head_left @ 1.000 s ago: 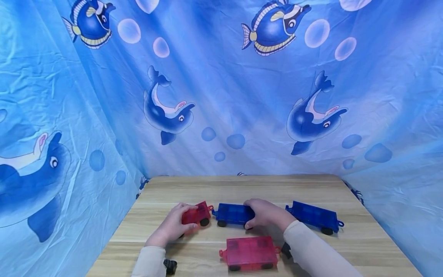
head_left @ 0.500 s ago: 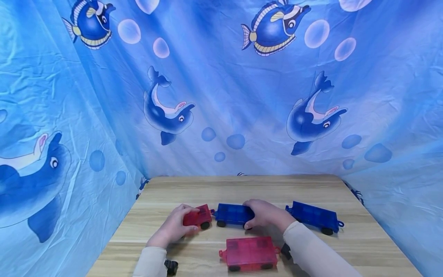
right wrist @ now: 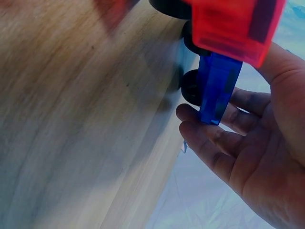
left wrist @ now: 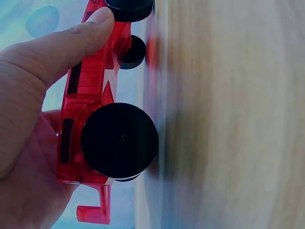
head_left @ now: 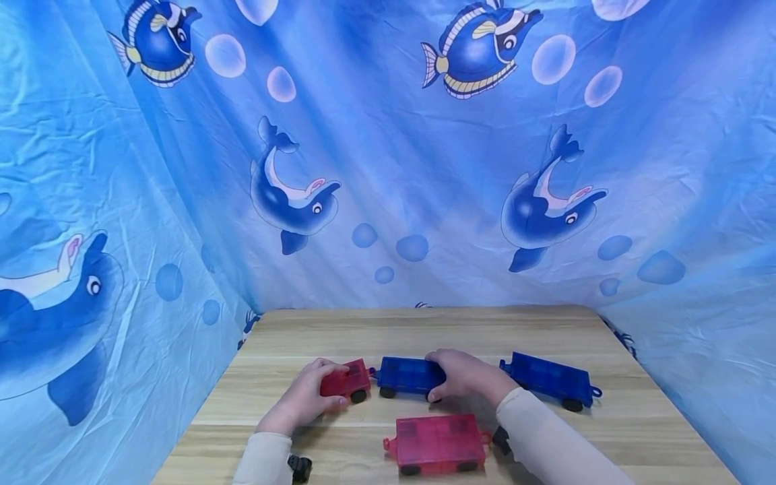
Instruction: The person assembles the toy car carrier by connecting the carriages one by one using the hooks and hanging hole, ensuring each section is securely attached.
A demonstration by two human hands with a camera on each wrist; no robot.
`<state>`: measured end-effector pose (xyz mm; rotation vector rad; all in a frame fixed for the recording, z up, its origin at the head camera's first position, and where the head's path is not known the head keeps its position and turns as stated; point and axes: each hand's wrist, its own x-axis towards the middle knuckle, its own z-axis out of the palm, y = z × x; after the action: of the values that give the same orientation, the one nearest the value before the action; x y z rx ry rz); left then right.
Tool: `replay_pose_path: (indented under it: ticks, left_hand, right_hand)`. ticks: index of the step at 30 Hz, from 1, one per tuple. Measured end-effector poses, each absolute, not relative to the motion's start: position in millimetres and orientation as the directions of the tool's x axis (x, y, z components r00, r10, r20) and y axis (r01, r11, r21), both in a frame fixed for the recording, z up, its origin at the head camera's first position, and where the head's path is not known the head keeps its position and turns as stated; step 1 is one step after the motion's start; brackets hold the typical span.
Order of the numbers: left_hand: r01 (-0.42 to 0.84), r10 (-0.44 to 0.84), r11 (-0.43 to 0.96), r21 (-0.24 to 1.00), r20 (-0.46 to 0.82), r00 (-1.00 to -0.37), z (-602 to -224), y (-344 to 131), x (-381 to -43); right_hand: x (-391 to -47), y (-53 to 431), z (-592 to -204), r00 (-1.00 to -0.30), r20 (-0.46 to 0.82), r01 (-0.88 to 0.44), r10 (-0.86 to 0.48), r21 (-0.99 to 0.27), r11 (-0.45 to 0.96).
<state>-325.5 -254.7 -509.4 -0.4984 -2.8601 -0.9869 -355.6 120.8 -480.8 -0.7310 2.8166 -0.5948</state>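
Note:
My left hand (head_left: 304, 396) grips a translucent red toy train car (head_left: 354, 381). In the left wrist view its thumb lies along the side of the red car (left wrist: 90, 102), near the black wheels, and a small hook sticks out at the bottom. My right hand (head_left: 467, 375) holds the right end of a blue toy train car (head_left: 405, 374). The right wrist view shows fingers curled about the end of the blue car (right wrist: 220, 88); the thumb tip is hidden there. Between the two cars their hook and loop ends meet; I cannot tell whether they are linked.
A larger-looking red car (head_left: 440, 439) stands nearer me, below the right hand. Another blue car (head_left: 548, 378) sits angled at the right, beyond the right forearm. They stand on a wooden table (head_left: 424, 330), with a blue sea-print cloth (head_left: 418, 168) hanging behind and beside it.
The left hand has turned the red car slightly, so it lies more level and its right end meets the held blue car's coupling. My right hand has stayed in place.

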Motion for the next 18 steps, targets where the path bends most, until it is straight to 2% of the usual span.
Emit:
replay_pose_path:
  ticks: [18]
  left_hand:
    - [0.338,0.281,0.755,0.562,0.189,-0.941,-509.6,-255.6,-325.6]
  right_hand:
    - [-358.9,122.9,-484.1,-0.855,-0.063,-0.45,-0.514,-0.401,0.798]
